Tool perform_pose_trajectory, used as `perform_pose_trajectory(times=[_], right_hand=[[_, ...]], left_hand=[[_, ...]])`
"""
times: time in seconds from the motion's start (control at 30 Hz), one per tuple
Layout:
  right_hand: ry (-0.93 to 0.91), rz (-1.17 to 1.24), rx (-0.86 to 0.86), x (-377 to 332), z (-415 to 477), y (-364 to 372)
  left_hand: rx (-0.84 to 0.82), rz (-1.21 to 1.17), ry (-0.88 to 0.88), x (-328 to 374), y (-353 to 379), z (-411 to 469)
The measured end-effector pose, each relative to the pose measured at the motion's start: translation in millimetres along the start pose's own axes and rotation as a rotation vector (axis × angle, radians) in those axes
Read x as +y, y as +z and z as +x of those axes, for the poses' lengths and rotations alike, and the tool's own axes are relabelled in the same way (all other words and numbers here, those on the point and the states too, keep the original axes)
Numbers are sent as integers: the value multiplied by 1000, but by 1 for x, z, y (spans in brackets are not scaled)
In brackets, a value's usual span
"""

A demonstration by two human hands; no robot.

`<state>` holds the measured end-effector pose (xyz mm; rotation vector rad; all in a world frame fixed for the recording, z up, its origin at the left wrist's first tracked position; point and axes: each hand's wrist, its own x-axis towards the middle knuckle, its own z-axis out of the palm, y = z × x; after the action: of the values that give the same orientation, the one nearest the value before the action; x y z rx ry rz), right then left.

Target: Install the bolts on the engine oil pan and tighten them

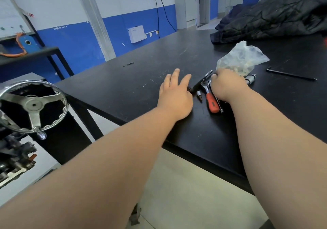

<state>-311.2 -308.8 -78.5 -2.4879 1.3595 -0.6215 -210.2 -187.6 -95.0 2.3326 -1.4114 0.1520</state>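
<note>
Left hand (174, 94) rests flat, released, on table (123, 90); right hand (225, 85) beside ratchet (212, 103), grip unclear; best take it by the red handle.

Clearance list, ref = ratchet (212, 103).
- Just left: socket bit (199, 95), then my left hand (174, 94) flat on the table (123, 90), fingers straight.
- Further left: wide bare top, open run to the table edge.
- Over ratchet head: my right hand (224, 85), fingers curled under; grip not visible.
- Behind: plastic bag (242, 58), bulky, blocks straight-ahead reach.
- Right: silver socket (250, 79), then long black rod (292, 75); bare strip btwn.
- Far behind-right: jacket heap (274, 19).
- Well left, off table: handwheel (33, 104) juts up nr the corner.
</note>
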Motion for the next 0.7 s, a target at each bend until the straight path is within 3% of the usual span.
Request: perform_pose_trajectory(times=[0.13, 0.43, 0.7], right_hand=[[64, 283, 131, 4, 6, -6], [101, 285, 210, 9, 10, 3], [-72, 710, 19, -4, -15, 7]], left_hand=[[-168, 7, 138, -10, 2, 13], [84, -9, 74, -10, -5, -17], [-32, -104, 172, -8, -17, -51]])
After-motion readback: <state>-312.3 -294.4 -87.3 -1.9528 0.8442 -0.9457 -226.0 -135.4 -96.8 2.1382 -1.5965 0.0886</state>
